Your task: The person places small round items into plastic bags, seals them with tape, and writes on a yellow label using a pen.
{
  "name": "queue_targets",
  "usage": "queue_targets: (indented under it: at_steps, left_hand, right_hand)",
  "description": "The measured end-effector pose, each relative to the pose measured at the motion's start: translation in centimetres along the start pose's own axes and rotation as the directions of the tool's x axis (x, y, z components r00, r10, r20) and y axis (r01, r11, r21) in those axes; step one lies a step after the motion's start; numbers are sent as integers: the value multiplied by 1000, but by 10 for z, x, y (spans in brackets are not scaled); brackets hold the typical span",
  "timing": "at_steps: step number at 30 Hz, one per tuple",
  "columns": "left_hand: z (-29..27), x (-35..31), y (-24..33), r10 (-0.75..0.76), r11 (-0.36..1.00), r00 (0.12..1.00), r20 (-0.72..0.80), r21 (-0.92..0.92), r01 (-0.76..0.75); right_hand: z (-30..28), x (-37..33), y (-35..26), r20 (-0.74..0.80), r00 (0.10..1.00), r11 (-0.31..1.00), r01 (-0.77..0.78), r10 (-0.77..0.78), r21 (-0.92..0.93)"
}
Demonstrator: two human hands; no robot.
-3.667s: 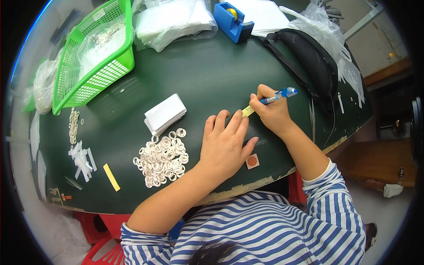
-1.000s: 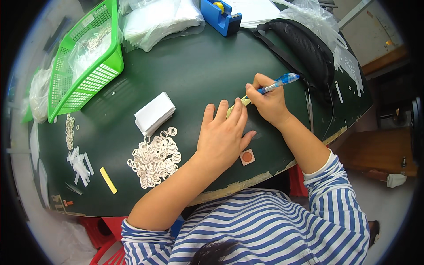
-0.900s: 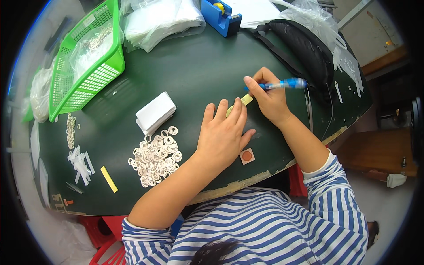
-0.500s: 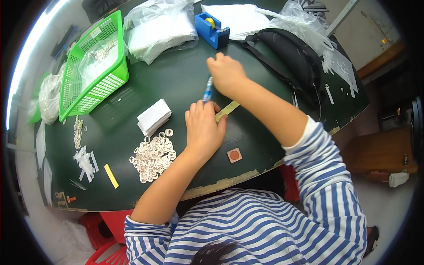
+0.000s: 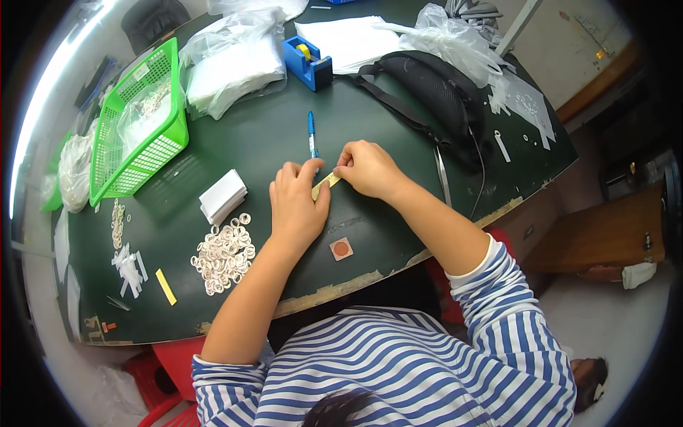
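Both my hands meet at a short yellow paper strip [image 5: 326,186] above the middle of the dark green table. My right hand [image 5: 371,171] pinches its far right end between thumb and fingers. At the other end, my left hand [image 5: 295,203] is bent over the strip, thumb and index finger against it. Just beyond the left fingertips lies a blue and white pen [image 5: 311,135], its near end close to or touching the index finger. Closer to me on the table is a small square with an orange-brown round centre [image 5: 341,249].
Left of my forearm are a heap of small pale rings [image 5: 224,257], a stack of white cards [image 5: 223,196] and another yellow strip [image 5: 166,287]. Farther off stand a green basket [image 5: 153,160] and a blue tape dispenser [image 5: 307,65]. Tweezers [image 5: 442,176] and a black waist bag [image 5: 437,89] lie right.
My right hand has come back from the pen's far end to the yellow strip and pinches it. The pen now lies free of that hand. The whole view has shifted slightly.
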State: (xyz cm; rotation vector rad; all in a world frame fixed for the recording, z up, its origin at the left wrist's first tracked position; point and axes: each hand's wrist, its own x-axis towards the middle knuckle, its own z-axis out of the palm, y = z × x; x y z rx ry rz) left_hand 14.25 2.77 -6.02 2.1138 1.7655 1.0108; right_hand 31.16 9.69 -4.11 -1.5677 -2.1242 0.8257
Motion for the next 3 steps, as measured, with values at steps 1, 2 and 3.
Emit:
queue_targets:
  at_steps: [1,2,3]
  left_hand:
    - [3,6,-4,72,997,997,-17,15,-72]
    - [7,12,-9,143,989,989,-32,31,-142]
    - [9,18,-17,199,975,980,-18,103,-196]
  right_hand:
    - [3,-2,1,-47,999,1000,20,-21,-20]
    - [6,-4,3,-93,995,998,39,-43,-42]
    - [11,-4,4,-106,994,1000,15,-18,-27]
